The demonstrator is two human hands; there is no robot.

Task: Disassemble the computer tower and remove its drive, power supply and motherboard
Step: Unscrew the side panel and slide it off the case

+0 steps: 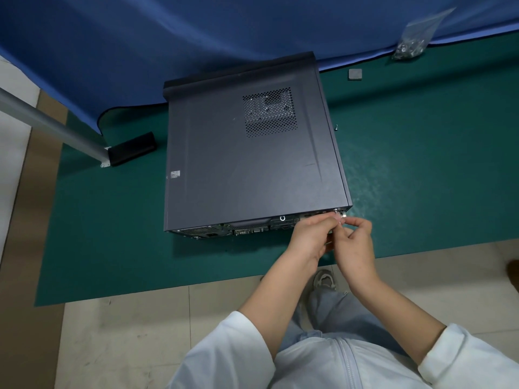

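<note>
case: dark grey metal computer tower (247, 153) is laid flat, panel still on
hands: left hand (310, 237) and right hand (355, 242) are pinched on a small silver thumbscrew (338, 216) at the case's 5 o'clock corner
risk: screw probably gets dropped and lost on the green mat (421, 164) if that fingertip pinch slips

A green mat (118, 237) lies on a tiled floor (134, 341). Lying directly on the mat: a dark computer tower (247, 158) at centre, a small grey square pad (355, 74) and a clear bag of screws (412, 43) toward one o'clock, and a black block (132, 148) at nine o'clock.
</note>
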